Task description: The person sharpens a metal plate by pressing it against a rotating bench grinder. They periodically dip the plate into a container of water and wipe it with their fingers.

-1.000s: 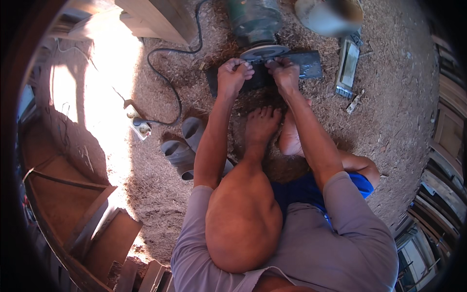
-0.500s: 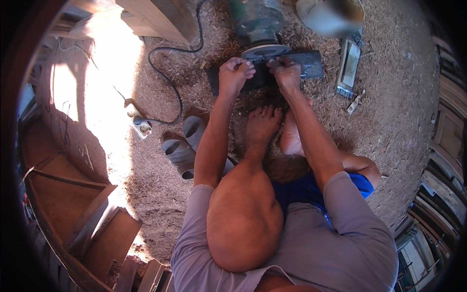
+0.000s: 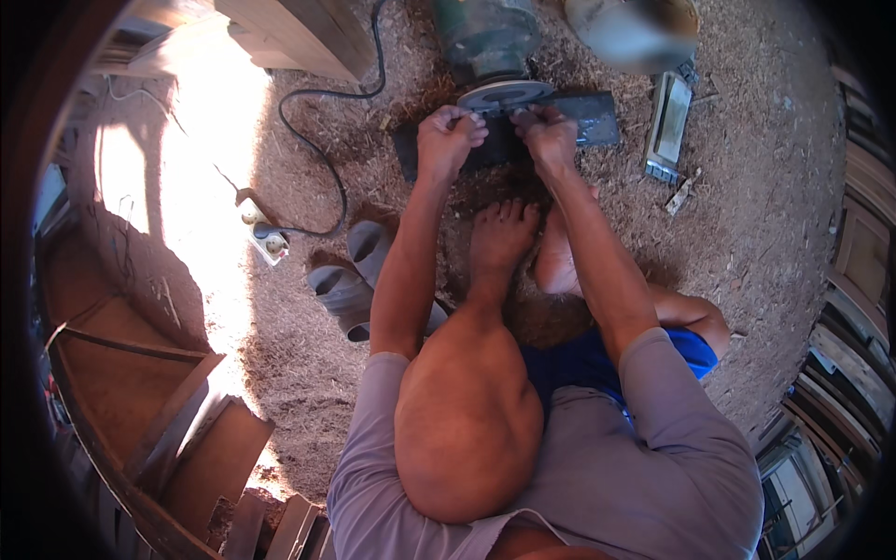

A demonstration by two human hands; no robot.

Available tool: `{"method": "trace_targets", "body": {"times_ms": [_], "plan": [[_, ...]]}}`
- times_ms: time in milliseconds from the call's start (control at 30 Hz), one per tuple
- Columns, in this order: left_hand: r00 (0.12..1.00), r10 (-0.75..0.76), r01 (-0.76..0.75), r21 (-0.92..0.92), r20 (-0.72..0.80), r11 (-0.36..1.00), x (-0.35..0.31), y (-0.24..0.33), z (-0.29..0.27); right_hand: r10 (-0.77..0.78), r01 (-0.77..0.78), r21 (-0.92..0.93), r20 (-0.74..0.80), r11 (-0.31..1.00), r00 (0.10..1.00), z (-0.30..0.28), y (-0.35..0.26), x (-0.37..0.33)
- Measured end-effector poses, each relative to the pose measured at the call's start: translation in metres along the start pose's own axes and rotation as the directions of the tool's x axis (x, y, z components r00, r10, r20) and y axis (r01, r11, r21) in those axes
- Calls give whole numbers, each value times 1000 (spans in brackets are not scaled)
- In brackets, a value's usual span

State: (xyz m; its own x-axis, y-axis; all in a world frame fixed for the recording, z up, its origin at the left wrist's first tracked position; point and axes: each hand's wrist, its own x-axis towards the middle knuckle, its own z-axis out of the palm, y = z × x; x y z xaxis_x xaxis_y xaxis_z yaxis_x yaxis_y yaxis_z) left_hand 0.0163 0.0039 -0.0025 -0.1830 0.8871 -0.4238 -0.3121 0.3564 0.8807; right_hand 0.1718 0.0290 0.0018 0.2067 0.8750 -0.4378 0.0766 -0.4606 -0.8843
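Up ahead, a green motor (image 3: pixel 487 42) carries a round grinding disc (image 3: pixel 504 95) at its near end. My left hand (image 3: pixel 450 142) is closed in a pinch just below the disc's left side. Opposite it, my right hand (image 3: pixel 548 140) pinches below the right side, fingers curled. Between the fingertips, close to the disc's edge, something thin and dark may be held; it is too small to make out. A dark flat plate (image 3: pixel 597 118) lies on the ground beneath both hands.
A pale round container (image 3: pixel 635 33) and a long metal-ended tool (image 3: pixel 669 126) lie to the right. At left are a black cable (image 3: pixel 329 154), a white power strip (image 3: pixel 263 231) and grey sandals (image 3: pixel 341 285). Wooden boards (image 3: pixel 201 457) stand lower left; wood shavings cover the ground.
Both hands have shifted very slightly to the right relative to the disc, still pinching. The whole view has moved a little; nothing else differs visibly.
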Motion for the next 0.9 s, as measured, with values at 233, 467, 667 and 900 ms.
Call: {"method": "trace_targets", "body": {"times_ms": [233,467,667,900], "plan": [[999,-23,23,-24,23,999,-3,3,-4,-36,35,-46,-9,998,999,5,3,0],[1000,-12,12,-27,12,1000,-2,1,-8,-73,71,-93,-20,993,997,8,-3,-4],[1000,-16,16,-37,6,999,-3,1,-11,-59,52,-165,-37,985,998,11,-2,-3],[1000,-19,18,-48,-17,999,-5,3,-17,-85,67,-225,-73,972,994,20,5,-2]]}}
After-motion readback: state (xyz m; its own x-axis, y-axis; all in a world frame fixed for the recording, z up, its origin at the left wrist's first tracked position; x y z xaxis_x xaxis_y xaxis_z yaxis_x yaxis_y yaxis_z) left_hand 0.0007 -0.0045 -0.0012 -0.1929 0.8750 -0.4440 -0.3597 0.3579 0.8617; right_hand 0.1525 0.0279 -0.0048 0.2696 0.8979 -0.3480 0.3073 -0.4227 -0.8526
